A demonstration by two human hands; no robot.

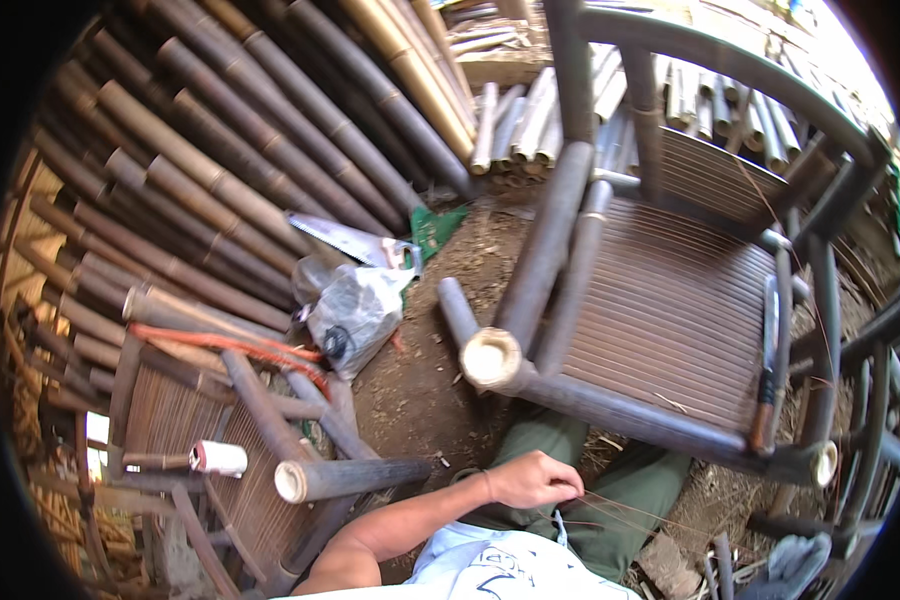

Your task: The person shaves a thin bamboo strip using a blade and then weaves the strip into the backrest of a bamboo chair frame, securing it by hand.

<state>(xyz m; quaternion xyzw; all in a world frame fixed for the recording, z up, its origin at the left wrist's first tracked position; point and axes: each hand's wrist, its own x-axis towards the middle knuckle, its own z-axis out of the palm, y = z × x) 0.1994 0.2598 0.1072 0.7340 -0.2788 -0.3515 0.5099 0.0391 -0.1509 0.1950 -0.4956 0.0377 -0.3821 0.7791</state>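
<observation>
My left hand (535, 481) is closed, thumb and fingers pinched on a thin reddish thread (635, 508) above my lap. Strands of it trail off to the right. My right hand does not show. In front of my knees stands a dark bamboo armchair (660, 310) with a slatted seat and light cut pole ends. A long-bladed knife (767, 360) lies along the right side of its seat. Another reddish strand hangs by the chair's right arm.
Dark bamboo poles (260, 110) lean at the left. A handsaw (355, 240) lies by a clear plastic bag (355, 315). A second bamboo chair (170, 410) bears a red-and-white roll (218, 458). A grey-blue cloth, perhaps a glove (792, 567), lies lower right.
</observation>
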